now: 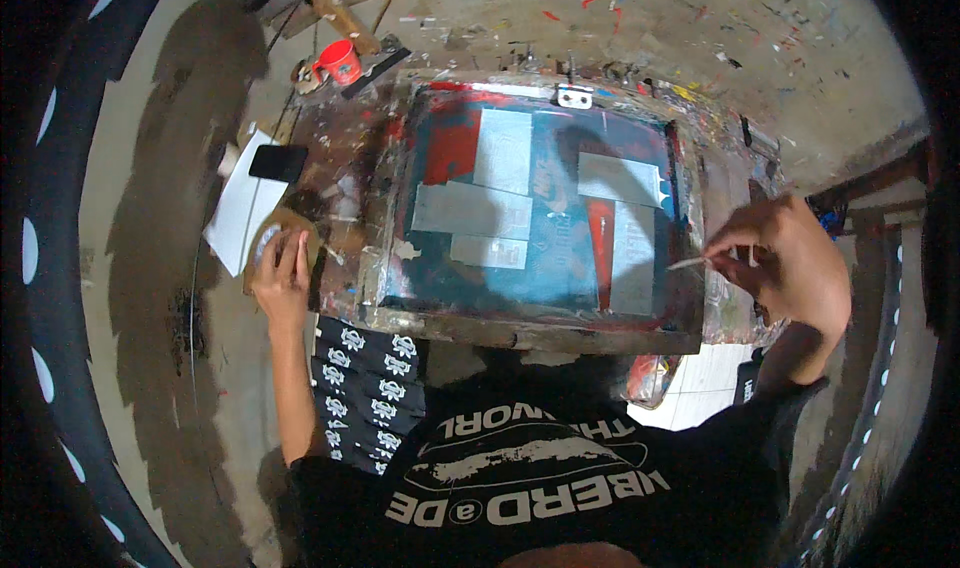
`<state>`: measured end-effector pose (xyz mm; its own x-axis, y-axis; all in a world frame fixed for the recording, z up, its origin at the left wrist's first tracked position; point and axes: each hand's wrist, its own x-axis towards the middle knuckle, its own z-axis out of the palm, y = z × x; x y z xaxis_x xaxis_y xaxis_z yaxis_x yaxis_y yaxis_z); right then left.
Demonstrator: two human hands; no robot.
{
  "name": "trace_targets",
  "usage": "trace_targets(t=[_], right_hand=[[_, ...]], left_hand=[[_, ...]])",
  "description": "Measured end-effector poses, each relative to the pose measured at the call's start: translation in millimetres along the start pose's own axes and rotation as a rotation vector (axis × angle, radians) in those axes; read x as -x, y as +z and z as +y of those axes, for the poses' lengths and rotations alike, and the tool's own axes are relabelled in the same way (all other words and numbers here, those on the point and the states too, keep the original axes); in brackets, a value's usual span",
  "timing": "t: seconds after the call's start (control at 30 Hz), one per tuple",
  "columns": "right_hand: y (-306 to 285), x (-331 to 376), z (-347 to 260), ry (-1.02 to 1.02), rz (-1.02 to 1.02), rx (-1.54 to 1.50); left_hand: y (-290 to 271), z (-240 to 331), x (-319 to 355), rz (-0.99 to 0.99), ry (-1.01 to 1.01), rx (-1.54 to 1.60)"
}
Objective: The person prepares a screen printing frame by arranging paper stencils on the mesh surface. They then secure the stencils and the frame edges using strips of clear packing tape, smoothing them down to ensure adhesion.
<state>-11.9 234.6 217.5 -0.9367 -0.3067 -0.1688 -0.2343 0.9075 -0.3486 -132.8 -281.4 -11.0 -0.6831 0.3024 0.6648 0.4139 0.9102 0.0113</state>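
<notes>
In front of me lies a screen-printing frame (545, 335) with a teal mesh (470, 293). Several pale strips of tape (500, 148) are stuck across the mesh, and red patches show beside them. My left hand (281, 273) is closed over a brownish tape roll (312, 236) left of the frame; its fingertips rest on the roll's near side. Just off the frame's right side, my right hand (775, 258) pinches a short, thin pale strip (686, 264), its end over the frame's right edge. I cannot make out what the strip is made of.
Beyond my left hand, a black phone (278, 163) lies on white paper (240, 213). A red mug (340, 61) stands at the far left. A metal hinge clamp (574, 96) sits at the frame's back edge. The wall (640, 18) behind is paint-spattered.
</notes>
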Motion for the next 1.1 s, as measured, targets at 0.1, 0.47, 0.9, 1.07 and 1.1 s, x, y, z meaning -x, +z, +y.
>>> trace_targets(t=[0.1,0.47,0.9,1.07,1.1], right_hand=[[-12.1,-15.6,-4.9,-0.162,0.022,0.046],[-20.3,-66.3,6.1,-0.369,0.124,0.092],[125.6,-104.1,185.2,0.128,0.415,-0.793],[197.5,-108.9,217.7,0.328,0.34,-0.963],[202.1,-109.7,219.2,0.343,0.345,-0.952]], left_hand=[[45.9,-8.3,34.2,-0.04,-0.077,-0.144],[34.4,78.5,-18.1,0.017,-0.236,0.206],[144.9,181.3,-117.8,-1.03,-0.221,1.382],[165.0,169.6,-125.2,-0.995,-0.342,1.266],[170.2,169.3,-127.5,-1.013,-0.307,1.22]])
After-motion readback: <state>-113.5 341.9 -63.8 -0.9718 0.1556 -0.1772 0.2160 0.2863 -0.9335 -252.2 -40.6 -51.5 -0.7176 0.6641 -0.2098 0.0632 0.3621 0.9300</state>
